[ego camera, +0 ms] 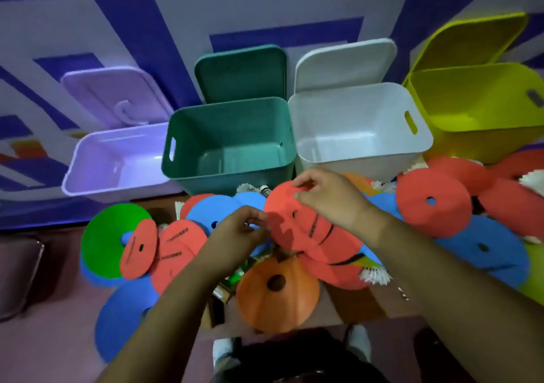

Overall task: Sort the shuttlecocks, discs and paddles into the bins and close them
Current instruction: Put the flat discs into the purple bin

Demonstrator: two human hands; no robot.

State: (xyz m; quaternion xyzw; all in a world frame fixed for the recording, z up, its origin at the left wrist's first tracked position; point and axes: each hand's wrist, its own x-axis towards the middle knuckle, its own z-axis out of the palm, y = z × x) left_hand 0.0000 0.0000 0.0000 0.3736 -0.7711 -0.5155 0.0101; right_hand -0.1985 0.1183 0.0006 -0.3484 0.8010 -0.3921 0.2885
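Note:
A heap of flat discs in red, blue, orange and green covers a small table. My right hand pinches the top rim of a red disc lifted above the heap. My left hand grips the same disc at its left edge. An orange disc lies just below it. White shuttlecocks poke out between the discs. Four open bins stand behind: purple, teal, white and yellow, all empty inside as far as I see. No paddle shows.
Each bin's lid leans upright against the blue and white patterned wall behind it. More red discs and blue discs pile up at the right. A green disc overhangs the table's left edge. A dark chair stands at the left.

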